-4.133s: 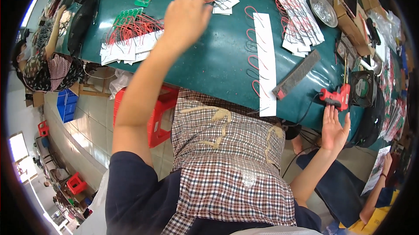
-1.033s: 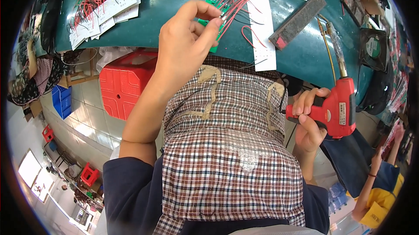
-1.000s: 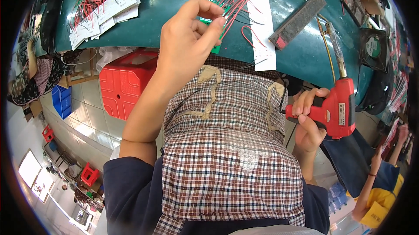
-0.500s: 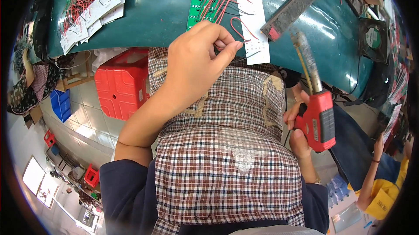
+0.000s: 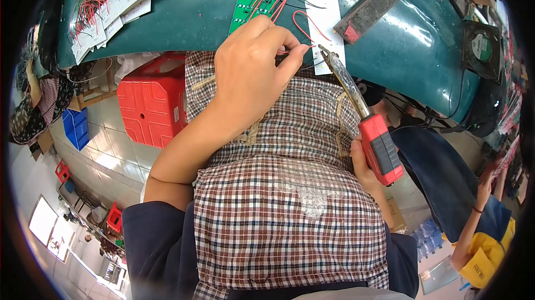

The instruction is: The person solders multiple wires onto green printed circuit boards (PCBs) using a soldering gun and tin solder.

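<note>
My left hand (image 5: 251, 63) is closed, thumb and fingers pinching a thin red wire (image 5: 311, 46) above the front edge of the table. In my right hand (image 5: 363, 169) is a red and black soldering gun (image 5: 380, 149), its fingers partly hidden behind the handle. The gun's metal tip points up and left, close to the wire's end; whether they touch I cannot tell. Beneath the tip lies a long white strip board (image 5: 322, 7). Green circuit boards (image 5: 245, 3) with red and black wires lie just beyond my left hand, which covers their near part.
A dark, worn bar (image 5: 379, 5) with a reddish end lies right of the strip. White strips with bundled wires (image 5: 111, 10) are at the far left of the green table (image 5: 189, 5). A small fan (image 5: 480, 46) stands right. A red stool (image 5: 150, 102) is below; a co-worker's arm (image 5: 471, 227) shows right.
The soldering gun has swung left, bringing its tip from beside the dark bar to near the wire's end. My left hand keeps its pinch on the wire, almost in place.
</note>
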The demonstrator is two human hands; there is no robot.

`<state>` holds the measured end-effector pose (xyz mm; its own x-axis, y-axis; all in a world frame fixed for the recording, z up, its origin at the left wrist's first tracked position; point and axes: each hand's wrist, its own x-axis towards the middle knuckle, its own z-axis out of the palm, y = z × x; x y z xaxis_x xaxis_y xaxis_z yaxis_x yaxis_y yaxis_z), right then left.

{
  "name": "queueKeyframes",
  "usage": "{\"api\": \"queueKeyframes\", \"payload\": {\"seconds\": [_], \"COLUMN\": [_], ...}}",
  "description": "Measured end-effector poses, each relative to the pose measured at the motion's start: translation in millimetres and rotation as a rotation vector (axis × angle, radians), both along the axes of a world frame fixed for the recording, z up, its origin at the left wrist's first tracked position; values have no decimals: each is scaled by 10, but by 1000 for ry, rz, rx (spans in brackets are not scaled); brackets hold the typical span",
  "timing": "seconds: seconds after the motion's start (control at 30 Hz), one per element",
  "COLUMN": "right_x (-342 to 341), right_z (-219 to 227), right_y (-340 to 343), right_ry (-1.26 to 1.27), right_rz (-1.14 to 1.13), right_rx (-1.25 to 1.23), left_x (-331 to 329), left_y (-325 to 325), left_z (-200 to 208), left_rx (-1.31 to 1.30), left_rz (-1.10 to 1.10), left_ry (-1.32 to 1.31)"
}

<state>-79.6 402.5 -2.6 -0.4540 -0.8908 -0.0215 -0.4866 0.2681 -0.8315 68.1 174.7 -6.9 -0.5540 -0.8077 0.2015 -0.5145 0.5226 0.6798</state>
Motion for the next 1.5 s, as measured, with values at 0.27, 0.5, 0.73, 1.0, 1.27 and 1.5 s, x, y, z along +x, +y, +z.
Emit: {"api": "queueKeyframes", "payload": {"seconds": [0.27, 0.5, 0.73, 1.0, 1.27, 1.5], "right_x": [-24, -38, -11, -12, -40, -45], "right_z": [52, 109, -36, -34, -37, 3], "right_y": [-90, -218, 37, 143, 160, 111], "right_ry": [33, 101, 18, -11, 104, 110], "right_rz": [62, 108, -31, -59, 19, 62], "right_rx": [-12, -74, -12, 46, -45, 5], "left_x": [-4, -2, 0, 14, 6, 7], "left_y": [4, 0, -18, -1, 28, 30], "left_z": [-45, -65, -51, -49, -65, -63], "left_rx": [-10, -17, -59, -41, 4, 8], "left_rz": [-4, -1, -29, -25, -37, -34], "left_ry": [27, 27, 22, 49, 46, 51]}}
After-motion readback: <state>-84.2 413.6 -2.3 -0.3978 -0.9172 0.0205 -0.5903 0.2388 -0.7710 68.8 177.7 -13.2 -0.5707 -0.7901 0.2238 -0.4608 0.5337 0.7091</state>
